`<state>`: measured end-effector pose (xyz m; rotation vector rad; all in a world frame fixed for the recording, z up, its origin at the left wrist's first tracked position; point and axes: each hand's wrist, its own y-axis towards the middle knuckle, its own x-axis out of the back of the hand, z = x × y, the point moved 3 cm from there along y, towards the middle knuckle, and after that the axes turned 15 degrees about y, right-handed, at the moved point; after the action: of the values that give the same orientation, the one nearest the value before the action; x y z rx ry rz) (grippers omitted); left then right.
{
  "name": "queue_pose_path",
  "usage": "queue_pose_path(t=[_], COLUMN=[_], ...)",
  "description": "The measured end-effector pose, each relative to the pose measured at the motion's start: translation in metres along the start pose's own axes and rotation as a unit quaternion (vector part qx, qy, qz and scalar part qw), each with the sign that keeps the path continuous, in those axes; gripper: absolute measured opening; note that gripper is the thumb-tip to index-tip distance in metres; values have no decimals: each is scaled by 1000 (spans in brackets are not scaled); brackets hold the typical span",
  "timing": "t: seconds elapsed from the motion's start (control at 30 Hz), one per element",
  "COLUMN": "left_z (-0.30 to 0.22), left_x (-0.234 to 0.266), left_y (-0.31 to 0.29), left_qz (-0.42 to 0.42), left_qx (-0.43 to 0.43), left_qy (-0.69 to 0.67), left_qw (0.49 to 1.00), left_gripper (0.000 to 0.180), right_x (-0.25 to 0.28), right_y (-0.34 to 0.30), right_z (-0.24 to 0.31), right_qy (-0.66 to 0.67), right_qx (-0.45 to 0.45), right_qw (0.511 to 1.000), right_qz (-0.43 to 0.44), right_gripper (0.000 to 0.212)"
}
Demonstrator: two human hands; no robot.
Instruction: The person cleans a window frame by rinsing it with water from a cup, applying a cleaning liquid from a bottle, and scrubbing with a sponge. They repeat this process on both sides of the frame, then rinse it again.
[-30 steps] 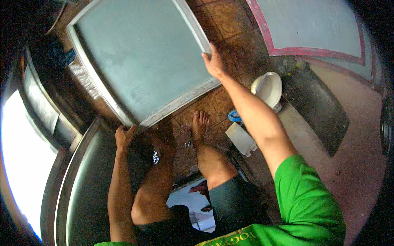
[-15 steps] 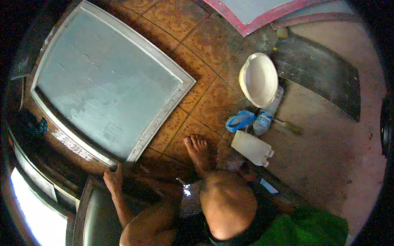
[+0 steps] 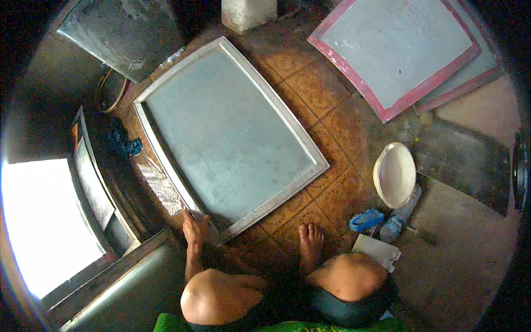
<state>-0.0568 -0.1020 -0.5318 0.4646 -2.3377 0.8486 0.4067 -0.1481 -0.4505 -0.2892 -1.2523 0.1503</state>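
Note:
A large rectangular screen frame point(image 3: 287, 119), with a whitish rim and blue-grey mesh, lies over the tiled floor in front of me. My left hand point(image 3: 194, 229) grips its rim at the near left, close to the corner, with the fingers partly hidden against the edge. Out to the left of that rim is a crumpled silvery sheet point(image 3: 160, 186). My right hand is out of the picture. Between my bent knees and the frame, one bare foot point(image 3: 311, 238) rests on the tiles.
On the right are a cream basin point(image 3: 395, 176), blue scrub brush point(image 3: 366, 220), plastic bottle point(image 3: 391, 228), white jug point(image 3: 377, 250) and paintbrush point(image 3: 423, 234). Red-rimmed screens point(image 3: 401, 47) lie at the far right. A dark panel point(image 3: 121, 36) stands far left; a bright opening point(image 3: 50, 227) is nearer.
The view has swung left and up, so everything sits further right and lower in it. My left hand keeps its hold near the frame's corner. Light streaks on the mesh have faded.

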Motion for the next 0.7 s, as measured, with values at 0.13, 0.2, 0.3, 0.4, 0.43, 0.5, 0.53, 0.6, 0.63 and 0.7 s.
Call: queue_pose_path(t=[0.13,0.2,0.3,0.4,0.43,0.5,0.53,0.6,0.63,0.7], left_z=[-107,-121,-144,-160,-158,-177,-191,-239,-239,-219], left_x=[-22,-5,2,37,48,56,58,60,70,63], left_y=[-50,-64,-77,-78,-70,-73,-71,-86,-88,-82], left_qz=[-49,-47,-65,-63,-33,-12,-6,-13,-46,-94], left_qx=[-149,-122,-74,-26,6,31,40,44,46,-7], left_qy=[50,65,-100,-89,-87,-124,-125,-51,-1,-68], left_qw=[986,989,990,994,996,992,991,998,998,993], left_gripper=[70,61,40,34,34,27,29,41,51,50], right_x=[12,10,16,28,32,46,59,102,135,205], right_y=[-2,-1,1,4,6,4,2,-2,-2,-4], right_z=[-22,-15,-10,-2,1,5,12,23,35,63], right_qy=[-40,-33,-42,-48,-51,-60,-67,-96,-106,-145], right_qx=[-5,-4,-14,-30,-36,-59,-74,-125,-151,-206], right_qw=[998,999,998,998,997,996,994,987,983,966], right_qz=[-50,-41,-39,-38,-41,-40,-34,-13,6,51], right_gripper=[26,28,30,33,34,36,37,39,40,42])
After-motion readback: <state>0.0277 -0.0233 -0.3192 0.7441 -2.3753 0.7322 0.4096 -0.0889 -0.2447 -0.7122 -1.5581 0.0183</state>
